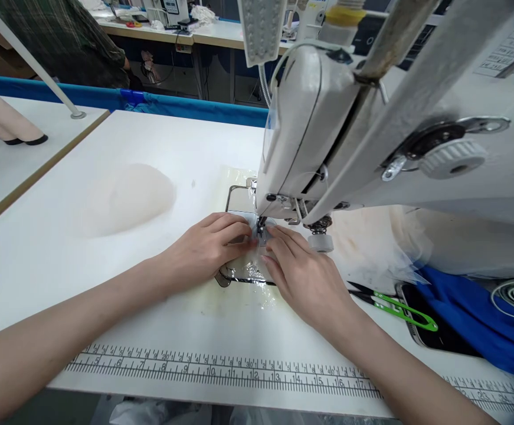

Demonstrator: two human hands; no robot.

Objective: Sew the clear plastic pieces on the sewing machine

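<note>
The needle and presser foot (261, 225) of a white sewing machine (298, 118) stand between my two hands. My left hand (208, 245) lies just left of the foot, its fingers bent and pressed together. From the right, my right hand (303, 265) reaches in with its fingertips close to the foot and curled down. Both sets of fingertips are on a thin see-through piece (271, 223) at the foot; its outline is hard to make out. Beneath is a shiny machine bed plate (243, 273), partly covered by the hands.
On the white table (159, 324), a sheer pale piece (141, 195) lies left. Sheer fabric (372, 242), green-handled thread snips (405, 310), a phone (442, 339) and blue cloth (464, 313) lie right. A printed ruler (221, 372) runs along the front edge. Another person's sleeve (71, 47) shows beyond.
</note>
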